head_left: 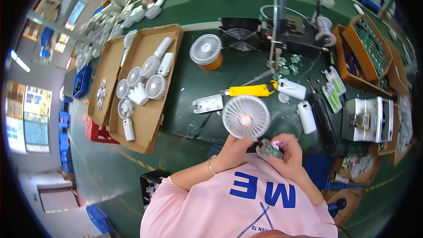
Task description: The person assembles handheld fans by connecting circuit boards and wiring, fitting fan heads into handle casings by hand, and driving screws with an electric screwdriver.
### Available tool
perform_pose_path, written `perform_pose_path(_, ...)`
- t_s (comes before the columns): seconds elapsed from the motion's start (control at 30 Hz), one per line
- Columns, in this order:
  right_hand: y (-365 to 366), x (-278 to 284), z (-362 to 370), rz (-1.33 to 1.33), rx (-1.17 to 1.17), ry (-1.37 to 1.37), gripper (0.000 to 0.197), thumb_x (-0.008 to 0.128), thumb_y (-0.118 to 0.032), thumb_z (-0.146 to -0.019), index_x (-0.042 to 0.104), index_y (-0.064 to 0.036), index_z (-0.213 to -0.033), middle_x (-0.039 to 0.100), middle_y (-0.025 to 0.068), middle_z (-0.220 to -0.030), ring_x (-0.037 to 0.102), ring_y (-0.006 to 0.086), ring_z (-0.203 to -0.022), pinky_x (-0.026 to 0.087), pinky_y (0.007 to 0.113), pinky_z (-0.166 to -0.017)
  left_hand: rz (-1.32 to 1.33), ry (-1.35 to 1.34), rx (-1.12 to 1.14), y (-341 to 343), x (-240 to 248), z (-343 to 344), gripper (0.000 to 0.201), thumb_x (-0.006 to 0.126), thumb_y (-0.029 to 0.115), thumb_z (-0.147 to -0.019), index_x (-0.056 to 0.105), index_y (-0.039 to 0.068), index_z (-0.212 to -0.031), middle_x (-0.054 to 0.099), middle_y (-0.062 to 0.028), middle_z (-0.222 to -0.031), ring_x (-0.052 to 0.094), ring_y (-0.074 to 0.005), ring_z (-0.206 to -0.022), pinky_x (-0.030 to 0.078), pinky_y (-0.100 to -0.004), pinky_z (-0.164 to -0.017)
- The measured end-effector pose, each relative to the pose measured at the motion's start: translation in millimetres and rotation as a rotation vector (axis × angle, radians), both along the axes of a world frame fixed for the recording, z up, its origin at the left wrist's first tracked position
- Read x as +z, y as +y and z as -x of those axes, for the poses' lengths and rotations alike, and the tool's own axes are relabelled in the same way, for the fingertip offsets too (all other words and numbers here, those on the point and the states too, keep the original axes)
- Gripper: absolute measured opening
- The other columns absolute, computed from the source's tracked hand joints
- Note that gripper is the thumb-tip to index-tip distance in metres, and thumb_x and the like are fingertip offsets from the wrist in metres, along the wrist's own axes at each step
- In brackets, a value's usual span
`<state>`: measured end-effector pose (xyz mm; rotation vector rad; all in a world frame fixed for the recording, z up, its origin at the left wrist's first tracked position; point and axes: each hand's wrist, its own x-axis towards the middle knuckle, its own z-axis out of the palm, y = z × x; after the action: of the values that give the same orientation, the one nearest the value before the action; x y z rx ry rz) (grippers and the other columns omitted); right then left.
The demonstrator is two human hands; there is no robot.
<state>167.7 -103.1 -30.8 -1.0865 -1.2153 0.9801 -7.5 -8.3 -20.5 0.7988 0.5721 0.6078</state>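
At lower centre of the frame, just above a pink shirt, a white handheld fan (246, 117) is gripped at its base by the left hand (232, 150), the fingers closed around the stem below the round grille. The right hand (287, 153) is curled around a small green circuit board (272, 150), pinched between thumb and fingertips where a pinkish light glows.

The fan's grille is turned up toward the camera, its disc nearly flat-on; the handle is largely hidden by the left hand, so the long axis is judged to run from the grille down and slightly right toward the body.

The step is judged to be fitting the board to the fan's handle. It would be done well with the fan kept steady, the board held by its edges and lined up before being pressed home, and any thin wires kept slack.

On the green bench, a yellow-handled tool (251, 90) lies just above the fan, a white handle shell (208, 104) to its left, and a cardboard tray (165, 39) of finished fans fills the upper left.
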Motion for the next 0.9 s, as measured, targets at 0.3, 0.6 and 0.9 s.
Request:
perform_pose_path(0.3, 14, 16, 13, 0.330, -0.067, 0.346, 0.060, 0.054, 0.000, -0.074, 0.038, -0.0010, -0.132, 0.055, 0.0101, -0.118, 0.057, 0.0191, -0.102, 0.047, 0.032, -0.087, -0.467, -0.064, -0.084, 13, 24, -8, 0.102, 0.074, 0.032, -0.078, 0.005, 0.008, -0.149, 0.016, -0.0176, -0.153, 0.020, -0.0281, -0.141, 0.019, -0.0401, -0.113)
perform_pose_path(0.6, 28, 22, 19, 0.011, -0.425, -0.004, 0.043, 0.065, -0.007, -0.080, 0.050, 0.0013, -0.119, 0.051, 0.0149, -0.120, 0.054, 0.0251, -0.105, 0.045, 0.036, -0.089, 0.070, -0.043, -0.102, 0, 1, -14, 0.031, 0.045, 0.029, -0.099, 0.048, 0.005, -0.119, 0.056, -0.0053, -0.096, 0.059, -0.0141, -0.084, 0.052, -0.0293, -0.075)
perform_pose_path(0.9, 34, 27, 3, 0.441, -0.107, 0.656, 0.017, 0.061, -0.006, -0.085, 0.057, 0.0017, -0.100, 0.063, 0.0079, -0.083, 0.059, 0.0125, -0.062, 0.049, 0.026, -0.053, 0.196, 0.086, -0.166, 13, 22, -8, 0.030, 0.058, 0.014, -0.092, 0.045, 0.000, -0.116, 0.057, -0.0068, -0.094, 0.060, -0.0132, -0.085, 0.056, -0.0290, -0.073)
